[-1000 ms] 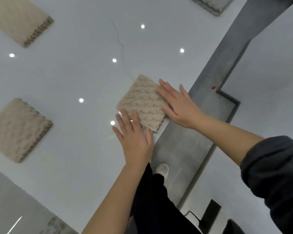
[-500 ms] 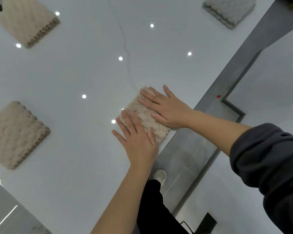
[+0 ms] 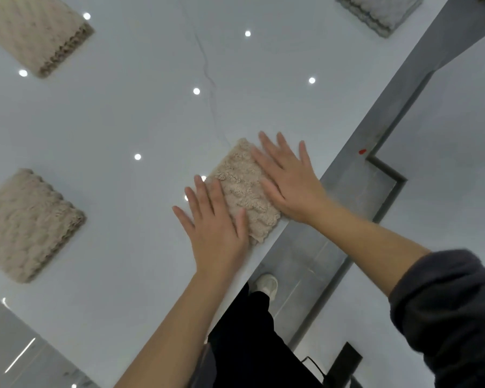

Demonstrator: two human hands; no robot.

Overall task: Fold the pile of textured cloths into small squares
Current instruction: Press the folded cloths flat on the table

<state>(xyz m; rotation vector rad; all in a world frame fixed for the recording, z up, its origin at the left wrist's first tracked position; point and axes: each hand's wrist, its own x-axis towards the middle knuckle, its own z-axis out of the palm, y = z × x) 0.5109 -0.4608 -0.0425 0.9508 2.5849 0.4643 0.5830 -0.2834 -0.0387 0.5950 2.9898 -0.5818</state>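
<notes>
Right hand [image 3: 289,186] slid rightward; with left hand [image 3: 216,231], flat spread fingers [image 3: 200,191] press cloth [image 3: 242,189]; folded stack [image 3: 25,222] well apart.

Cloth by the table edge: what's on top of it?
Left hand and right hand, both flat, rest on the cloth. Its middle shows; parts under the hands are hidden.

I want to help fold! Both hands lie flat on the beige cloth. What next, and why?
Probably lift the cloth onto the beige stack at the left: it already looks like a small square, pressed flat under the left hand and right hand.
</notes>
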